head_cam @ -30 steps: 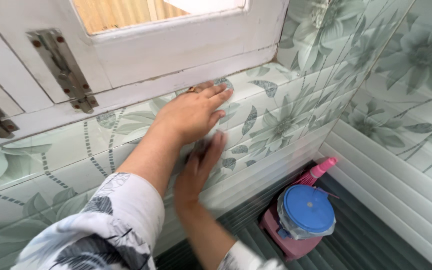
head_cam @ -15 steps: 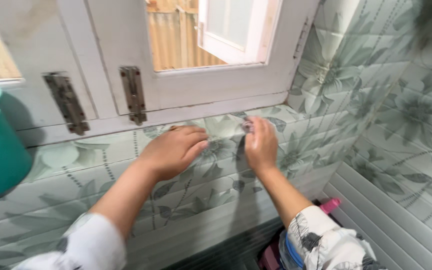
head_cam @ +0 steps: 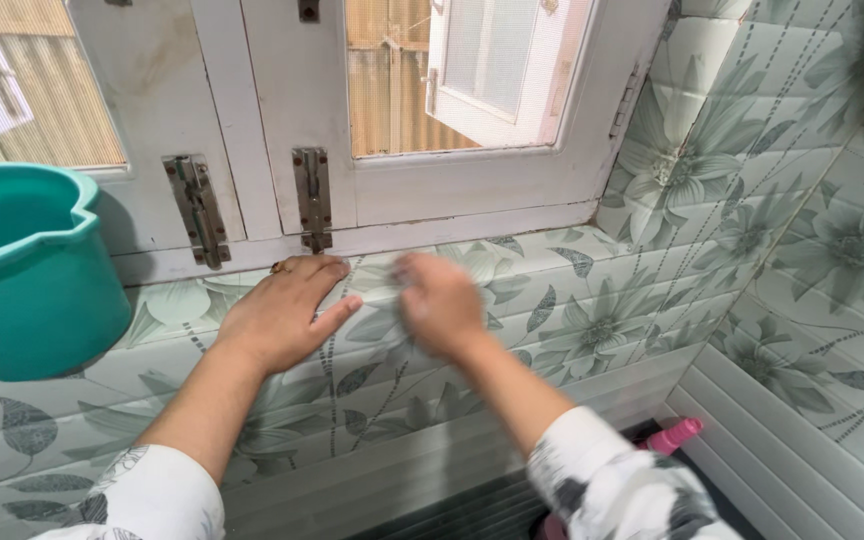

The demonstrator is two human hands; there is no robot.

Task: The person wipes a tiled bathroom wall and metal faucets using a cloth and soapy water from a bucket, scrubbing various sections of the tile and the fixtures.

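R hand (head_cam: 439,305) now leftward, fingers on tile (head_cam: 552,290)

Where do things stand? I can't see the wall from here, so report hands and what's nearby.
Left hand flat on floral tiled ledge. Right hand blurred against same tiles; grip unclear. Teal bucket sits close at left.

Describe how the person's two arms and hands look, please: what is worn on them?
Both forearms are bare from below the elbow. Each arm has a loose white sleeve with a grey and black leaf print: the left sleeve and the right sleeve. The left hand wears a gold-coloured ring on one finger. The right hand is blurred, so no ring or marking can be told there.
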